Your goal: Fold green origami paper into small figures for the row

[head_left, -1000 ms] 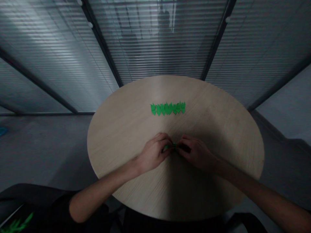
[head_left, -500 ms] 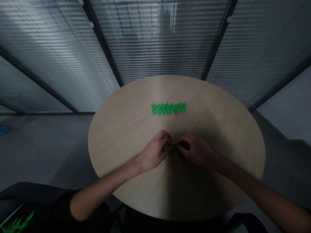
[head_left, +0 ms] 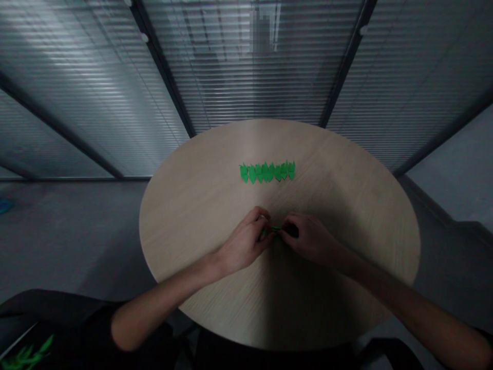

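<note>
Between my two hands is a small green folded paper piece [head_left: 276, 229], mostly covered by my fingers. My left hand [head_left: 246, 239] pinches its left end, with a bit of green showing under the fingers. On the other side my right hand [head_left: 306, 237] pinches the right end between thumb and fingertips. Both hands are low over the round wooden table [head_left: 192, 216]. Beyond them lies a row of several green leaf-shaped paper pieces [head_left: 267, 172], set side by side and touching or nearly so.
Glass panels with blinds [head_left: 250, 87] and dark frames stand behind the table's far edge. At the lower left is a dark chair [head_left: 57, 303], with bright green leafy shapes [head_left: 31, 354] near it. Something blue [head_left: 5, 205] lies on the floor at far left.
</note>
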`<state>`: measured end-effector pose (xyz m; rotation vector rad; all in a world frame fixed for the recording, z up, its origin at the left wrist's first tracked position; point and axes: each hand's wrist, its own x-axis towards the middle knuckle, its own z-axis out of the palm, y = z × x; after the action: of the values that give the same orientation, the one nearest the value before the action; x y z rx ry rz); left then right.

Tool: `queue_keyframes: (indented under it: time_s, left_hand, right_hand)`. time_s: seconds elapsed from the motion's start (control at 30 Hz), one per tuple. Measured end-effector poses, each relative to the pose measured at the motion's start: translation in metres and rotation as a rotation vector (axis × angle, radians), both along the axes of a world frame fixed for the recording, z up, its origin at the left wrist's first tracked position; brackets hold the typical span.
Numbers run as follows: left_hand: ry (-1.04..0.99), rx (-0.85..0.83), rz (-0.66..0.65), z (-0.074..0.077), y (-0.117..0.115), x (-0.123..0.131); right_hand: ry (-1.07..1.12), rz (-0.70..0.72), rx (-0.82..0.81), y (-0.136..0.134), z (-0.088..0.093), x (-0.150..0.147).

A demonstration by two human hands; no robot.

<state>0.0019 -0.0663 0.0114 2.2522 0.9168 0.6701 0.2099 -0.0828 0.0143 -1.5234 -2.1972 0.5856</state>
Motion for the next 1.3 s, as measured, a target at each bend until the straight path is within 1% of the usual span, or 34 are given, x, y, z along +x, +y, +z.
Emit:
queue_keyframes:
  time_s: [0.3, 0.63, 0.97, 1.23, 1.3]
  left_hand:
    - [0.008, 0.001, -0.002, -0.0006, 0.0005, 0.0006]
    - [-0.032, 0.019, 0.002, -0.0052, 0.0026, 0.0016]
    - [-0.007, -0.006, 0.013, -0.0038, 0.0017, 0.0026]
    - [-0.004, 0.008, 0.010, -0.0033, 0.0009, 0.0022]
    - [0.000, 0.011, 0.013, -0.0028, 0.0008, 0.0021]
  right_hand:
    - [-0.001, -0.011, 0.017, -0.0028, -0.0002, -0.0011]
    - [0.005, -0.007, 0.022, -0.0022, 0.0001, -0.0008]
    - [-0.016, -0.027, -0.020, 0.0006, 0.0011, -0.0004]
    - [-0.009, -0.005, 0.015, 0.0000, 0.0014, -0.0006]
    - [-0.002, 0.001, -0.002, 0.0005, 0.0021, 0.0002]
